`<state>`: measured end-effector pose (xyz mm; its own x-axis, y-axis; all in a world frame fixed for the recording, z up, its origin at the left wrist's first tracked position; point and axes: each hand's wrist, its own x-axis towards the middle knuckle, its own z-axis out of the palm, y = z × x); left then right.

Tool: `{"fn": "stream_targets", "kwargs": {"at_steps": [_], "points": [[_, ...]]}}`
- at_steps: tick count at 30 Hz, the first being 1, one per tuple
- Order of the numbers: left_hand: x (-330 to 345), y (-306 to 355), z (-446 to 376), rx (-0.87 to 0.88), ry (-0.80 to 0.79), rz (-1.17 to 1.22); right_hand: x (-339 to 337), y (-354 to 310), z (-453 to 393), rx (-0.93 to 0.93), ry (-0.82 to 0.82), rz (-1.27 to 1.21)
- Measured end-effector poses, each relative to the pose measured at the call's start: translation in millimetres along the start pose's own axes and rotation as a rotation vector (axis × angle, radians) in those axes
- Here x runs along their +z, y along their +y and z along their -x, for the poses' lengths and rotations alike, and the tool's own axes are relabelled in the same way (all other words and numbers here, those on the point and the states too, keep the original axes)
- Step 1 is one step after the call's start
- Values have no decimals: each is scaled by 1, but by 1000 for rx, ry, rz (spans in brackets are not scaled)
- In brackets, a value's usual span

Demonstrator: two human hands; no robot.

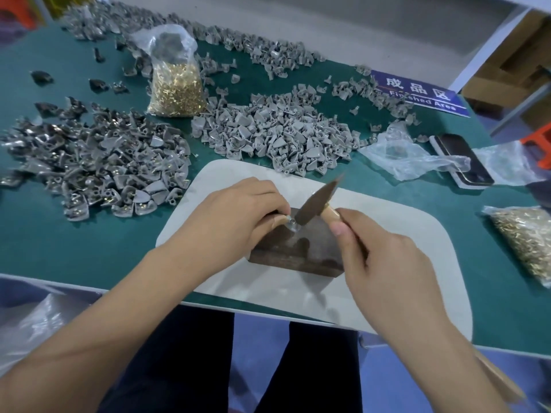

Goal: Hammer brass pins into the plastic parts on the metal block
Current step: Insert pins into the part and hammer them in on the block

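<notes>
The left hand (238, 216) pinches a small plastic part (288, 224) on the top edge of the metal block (298, 251), which sits on a pale mat (387, 234). The right hand (384, 257) grips the hammer (316, 204) by its wooden handle, its head touching the part.

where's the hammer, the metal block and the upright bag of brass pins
hammer (316, 207): head view, on the dark metal head, over the block.
metal block (293, 251): head view, on its bare top face, near the front edge.
upright bag of brass pins (175, 90): head view, on the pin-filled lower half.
</notes>
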<state>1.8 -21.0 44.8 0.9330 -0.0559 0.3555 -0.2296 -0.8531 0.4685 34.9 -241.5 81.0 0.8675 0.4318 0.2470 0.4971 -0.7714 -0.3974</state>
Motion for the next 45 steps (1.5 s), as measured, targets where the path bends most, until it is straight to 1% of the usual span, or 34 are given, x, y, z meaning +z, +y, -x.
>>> {"fn": "stream_targets", "kwargs": {"at_steps": [1,4,7,8,10,11,13,14,17,20,23,24,26,29,30,32,35,36,38,39,42,45], "points": [[-1,-1,0,12,-12,-7,0,1,-1,-1,-5,12],[-4,-3,-3,31,-42,-22,2,3,1,26,108,-85],[-5,-4,-5,29,-55,-15,5,-1,4,3,21,-47],[-5,-4,-4,28,-53,-15,6,0,4,-1,25,-33],[-4,-4,-4,26,-53,-5,6,1,6,21,100,-84],[-4,-5,-5,23,-53,1,5,0,5,29,103,-107],[-4,-6,-5,23,-52,5,5,-1,4,21,17,-46],[-4,-7,-5,24,-47,4,4,-1,2,14,-1,-16],[-4,-5,-6,17,-44,15,5,0,1,34,83,-49],[-4,-6,-5,21,-29,15,7,0,1,21,-3,-3],[-4,-6,-6,16,-26,29,7,3,2,37,108,-57],[-4,-6,-6,12,-25,28,7,2,3,42,89,-79],[-4,-6,-5,14,-24,27,9,1,3,20,20,-33],[-4,-7,-5,18,-28,25,8,1,3,17,77,-74],[-4,-7,-5,19,-27,22,7,0,3,18,53,-94],[-4,-7,-5,26,-25,14,6,-2,3,-1,3,-58],[-4,-6,-6,21,-27,23,5,-1,3,12,93,-99],[-3,-6,-6,21,-20,25,5,-2,3,19,82,-111],[-2,-6,-5,19,-11,20,5,-1,3,20,-2,-54],[-2,-6,-5,17,-10,17,5,1,2,20,-14,-32],[-2,-6,-6,16,-20,26,3,8,3,62,65,-84],[-3,-6,-6,18,-20,15,6,5,4,22,24,-70]]}}
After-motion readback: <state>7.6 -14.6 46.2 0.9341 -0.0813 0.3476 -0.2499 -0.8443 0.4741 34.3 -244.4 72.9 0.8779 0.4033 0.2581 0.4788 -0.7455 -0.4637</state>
